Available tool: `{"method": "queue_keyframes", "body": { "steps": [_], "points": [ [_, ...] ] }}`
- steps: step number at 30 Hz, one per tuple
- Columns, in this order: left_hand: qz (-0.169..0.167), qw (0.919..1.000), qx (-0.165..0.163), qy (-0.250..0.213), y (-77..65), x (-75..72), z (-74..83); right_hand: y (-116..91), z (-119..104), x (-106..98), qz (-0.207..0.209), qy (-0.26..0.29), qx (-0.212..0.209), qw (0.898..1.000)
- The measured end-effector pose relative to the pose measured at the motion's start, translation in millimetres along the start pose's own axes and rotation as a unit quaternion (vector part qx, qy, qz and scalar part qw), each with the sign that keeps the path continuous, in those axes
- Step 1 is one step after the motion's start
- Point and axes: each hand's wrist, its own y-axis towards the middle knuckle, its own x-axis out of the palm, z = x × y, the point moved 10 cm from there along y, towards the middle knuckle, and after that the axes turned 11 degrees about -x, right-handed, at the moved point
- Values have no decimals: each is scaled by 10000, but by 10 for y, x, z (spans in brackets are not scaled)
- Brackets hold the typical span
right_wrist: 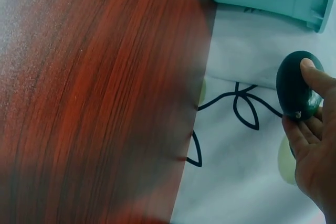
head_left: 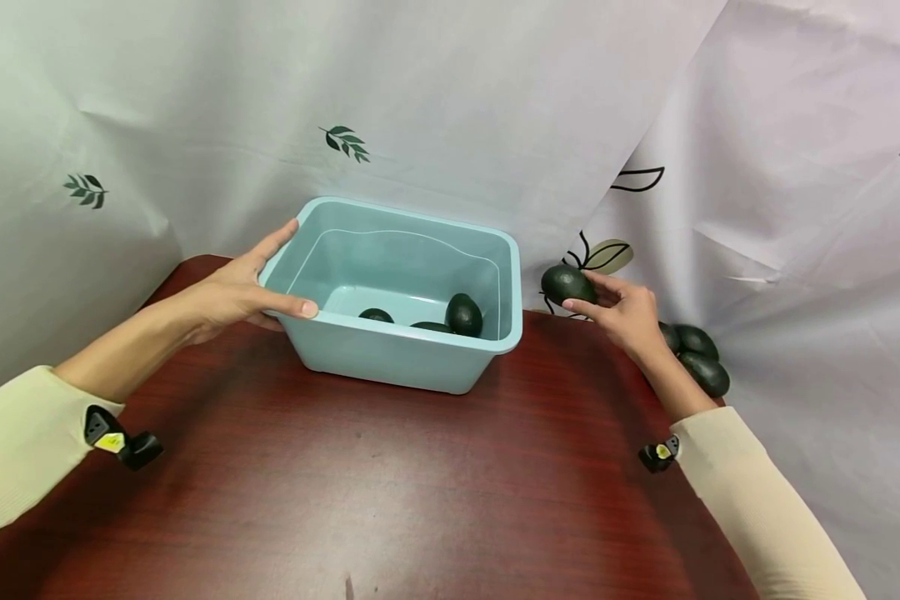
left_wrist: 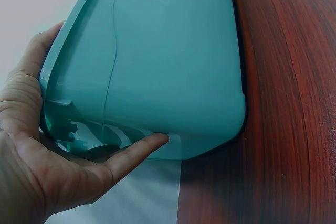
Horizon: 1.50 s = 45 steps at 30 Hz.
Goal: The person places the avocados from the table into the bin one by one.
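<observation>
My left hand (head_left: 232, 292) holds the left end of a light blue plastic tub (head_left: 378, 354), the thumb lying over the near rim and the index finger stretched along the left rim. In the left wrist view another finger lies against the tub's outer wall (left_wrist: 178, 66). Inside the tub are dark green avocados, one leaning near the right wall (head_left: 464, 315); the near wall partly hides the others. Right of the tub, my right hand (head_left: 624, 317) pinches an avocado (head_left: 567, 284) between thumb and fingers, raised near the table's far edge. The right wrist view shows this avocado (right_wrist: 296, 85) upright.
Several more avocados (head_left: 705, 373) lie piled at the right edge of the dark red wooden table (head_left: 390, 475), partly behind my right forearm. A white cloth with leaf prints (head_left: 435, 108) hangs close behind the tub and along both sides.
</observation>
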Motion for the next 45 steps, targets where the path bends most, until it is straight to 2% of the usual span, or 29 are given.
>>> {"method": "queue_keyframes", "body": {
  "steps": [18, 25, 32, 39, 45],
  "points": [
    [-3, 10000, -6, 56, 19, 7, -18, -3, -52, -1, 32, -26, 47, 10000],
    [1, 10000, -5, 26, 16, 7, -11, 51, -128, -28, 90, -95, -70, 9999],
    [-1, 10000, -16, 18, 17, 0, -14, 98, -196, -16, 102, 85, -43, 9999],
    [5, 10000, -63, 43, 19, -8, -29, 147, -251, -24, 119, -31, -67, 9999],
    [-3, 10000, -60, 19, 18, -1, -23, 208, -338, -31, 201, 147, -198, 9995]
  ]
}}
